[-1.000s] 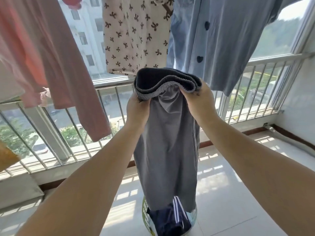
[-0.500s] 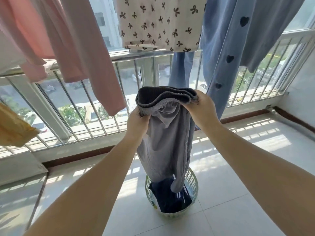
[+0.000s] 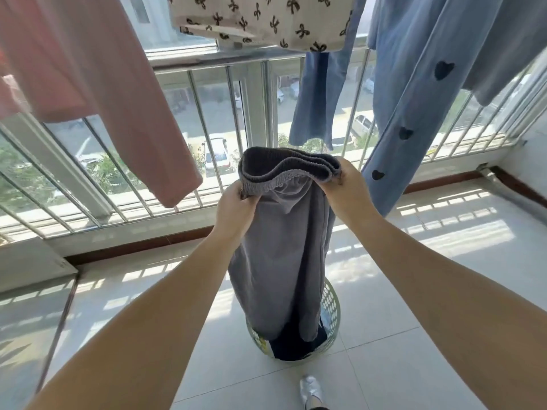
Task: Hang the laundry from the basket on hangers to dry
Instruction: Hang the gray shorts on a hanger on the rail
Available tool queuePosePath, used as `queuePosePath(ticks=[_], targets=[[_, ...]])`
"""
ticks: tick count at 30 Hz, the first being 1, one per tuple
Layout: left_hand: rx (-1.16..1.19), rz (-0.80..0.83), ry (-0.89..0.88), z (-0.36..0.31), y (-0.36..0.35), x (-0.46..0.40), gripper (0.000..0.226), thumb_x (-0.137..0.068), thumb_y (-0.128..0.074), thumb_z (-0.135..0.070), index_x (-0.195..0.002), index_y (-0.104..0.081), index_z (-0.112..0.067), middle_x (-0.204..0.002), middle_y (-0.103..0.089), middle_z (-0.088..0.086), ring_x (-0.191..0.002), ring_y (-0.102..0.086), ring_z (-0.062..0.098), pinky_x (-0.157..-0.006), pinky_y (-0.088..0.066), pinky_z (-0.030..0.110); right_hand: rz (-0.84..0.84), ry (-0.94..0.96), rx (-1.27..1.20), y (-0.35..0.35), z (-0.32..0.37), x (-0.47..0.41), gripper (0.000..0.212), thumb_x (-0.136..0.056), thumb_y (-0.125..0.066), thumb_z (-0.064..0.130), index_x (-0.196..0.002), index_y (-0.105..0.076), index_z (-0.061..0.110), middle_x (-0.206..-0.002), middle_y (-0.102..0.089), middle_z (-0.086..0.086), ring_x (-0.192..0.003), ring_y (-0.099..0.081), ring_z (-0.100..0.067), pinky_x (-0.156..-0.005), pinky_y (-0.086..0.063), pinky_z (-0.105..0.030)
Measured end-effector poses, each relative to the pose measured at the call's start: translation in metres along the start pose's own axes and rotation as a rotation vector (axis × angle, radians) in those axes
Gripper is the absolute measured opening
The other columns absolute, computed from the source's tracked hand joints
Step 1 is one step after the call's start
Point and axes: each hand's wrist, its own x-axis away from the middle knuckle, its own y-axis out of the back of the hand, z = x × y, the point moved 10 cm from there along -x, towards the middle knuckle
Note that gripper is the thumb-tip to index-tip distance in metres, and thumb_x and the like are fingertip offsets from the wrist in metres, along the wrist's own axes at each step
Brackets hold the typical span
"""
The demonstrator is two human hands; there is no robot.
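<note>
At the centre of the view, a pair of grey trousers [image 3: 281, 247] hangs by its elasticated waistband, the band held level and slightly agape so its darker inside shows. The left hand [image 3: 235, 207] grips the band's 9 o'clock end, fingers curled round the gathered cloth; the right hand [image 3: 346, 187] pinches the 3 o'clock end, thumb on the near face and fingers tucked behind. Both bare forearms reach in from the lower corners. The trouser legs drop straight down toward 6 o'clock, their hems reaching into a pale plastic laundry basket [image 3: 333, 306] that stands on the white tiled floor [image 3: 414, 291]; dark blue clothing [image 3: 291, 349] lies in the basket beneath them. Just past the basket at 6 o'clock, a silvery shoe [image 3: 309, 389] shows on the tiles. Farther out, washing hangs overhead: a pink garment [image 3: 97, 84] at 10 o'clock, a cream cloth with dark bows [image 3: 263, 19] at 12 o'clock, and a blue garment with dark hearts [image 3: 420, 93] at 2 o'clock. Behind them a metal railing [image 3: 207, 125] of slanted bars runs across the window, with parked cars [image 3: 217, 153] on the street below.
</note>
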Motion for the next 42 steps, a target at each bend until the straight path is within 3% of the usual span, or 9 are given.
queuePosePath(ticks=[3,8,14,19,25,30,34,37,42], targets=[[0.014,-0.034,-0.041,-0.017,-0.005,-0.015,0.005,-0.087,-0.062,-0.019,-0.083,-0.061,-0.023,-0.083,-0.065,0.007,-0.075,-0.054,0.019,-0.070,-0.045,0.034,-0.018,0.028,-0.007,0.006,0.002,-0.021,0.017,-0.086,-0.064,0.013,-0.097,-0.060,0.001,-0.097,-0.064,-0.019,-0.091,-0.058,-0.032,-0.079,-0.046,-0.030],[0.023,-0.083,-0.095,-0.032,-0.003,-0.033,0.004,-0.083,-0.065,-0.028,-0.085,-0.065,-0.024,-0.090,-0.069,0.005,-0.087,-0.060,0.022,-0.085,-0.050,0.046,-0.038,0.128,-0.005,0.015,0.020,-0.038,0.013,-0.087,-0.063,0.009,-0.099,-0.060,0.014,-0.092,-0.060,-0.003,-0.083,-0.053,-0.011,-0.069,-0.037,-0.005],[0.004,-0.060,-0.126,-0.033,-0.003,-0.026,0.005,-0.085,-0.063,-0.021,-0.080,-0.062,-0.022,-0.081,-0.066,0.004,-0.080,-0.059,0.023,-0.077,-0.048,0.043,-0.061,0.139,0.022,0.018,0.017,-0.033,0.014,-0.085,-0.065,0.014,-0.097,-0.061,0.008,-0.092,-0.065,-0.010,-0.082,-0.056,-0.017,-0.073,-0.042,-0.019],[-0.051,0.046,-0.069,-0.004,-0.007,0.001,0.005,-0.086,-0.062,-0.015,-0.082,-0.062,-0.018,-0.066,-0.057,-0.008,-0.067,-0.051,0.014,-0.065,-0.042,0.029,-0.028,0.086,0.074,0.010,-0.006,0.000,0.022,-0.085,-0.067,0.016,-0.101,-0.062,0.002,-0.088,-0.065,-0.007,-0.076,-0.054,-0.010,-0.070,-0.041,-0.013],[-0.073,0.215,0.090,0.040,-0.018,0.040,0.003,-0.086,-0.064,-0.022,-0.085,-0.061,-0.024,-0.093,-0.069,0.006,-0.093,-0.065,0.026,-0.089,-0.051,0.044,0.010,-0.014,0.066,0.007,-0.029,0.049,0.022,-0.085,-0.065,0.017,-0.105,-0.064,0.009,-0.082,-0.066,-0.008,-0.077,-0.061,-0.023,-0.071,-0.046,-0.031],[-0.116,0.395,0.257,0.063,-0.025,0.063,0.017,-0.089,-0.061,-0.020,-0.106,-0.058,-0.018,-0.105,-0.063,0.009,-0.086,-0.066,0.027,-0.070,-0.054,0.024,0.115,-0.146,0.103,0.004,-0.042,0.076,0.024,-0.087,-0.064,0.024,-0.072,-0.055,0.008,-0.054,-0.052,-0.007,-0.036,-0.049,-0.003,-0.041,-0.038,-0.011],[-0.276,0.515,0.391,0.089,-0.028,0.075,0.029,-0.090,-0.057,-0.032,-0.118,-0.053,-0.024,-0.110,-0.061,0.008,-0.077,-0.069,0.026,-0.081,-0.056,0.037,0.255,-0.232,0.162,-0.002,-0.058,0.085,0.034,-0.086,-0.064,0.023,-0.057,-0.049,0.015,-0.037,-0.047,0.007,-0.035,-0.043,-0.003,-0.047,-0.032,-0.023],[-0.301,0.561,0.481,0.110,-0.036,0.075,0.042,-0.091,-0.054,-0.037,-0.129,-0.047,-0.021,-0.116,-0.062,0.012,-0.072,-0.068,0.020,-0.080,-0.056,0.034,0.318,-0.285,0.151,-0.008,-0.075,0.083,0.036,-0.086,-0.064,0.016,-0.055,-0.047,0.022,-0.034,-0.047,0.018,-0.035,-0.045,0.002,-0.050,-0.028,-0.024],[-0.265,0.565,0.598,0.146,-0.059,0.060,0.044,-0.091,-0.055,-0.037,-0.130,-0.046,-0.018,-0.126,-0.055,0.008,-0.084,-0.070,0.026,-0.080,-0.057,0.038,0.366,-0.392,0.151,-0.024,-0.123,0.065,0.034,-0.085,-0.066,0.017,-0.055,-0.050,0.021,-0.034,-0.046,0.013,-0.045,-0.041,-0.013,-0.048,-0.032,-0.024]])
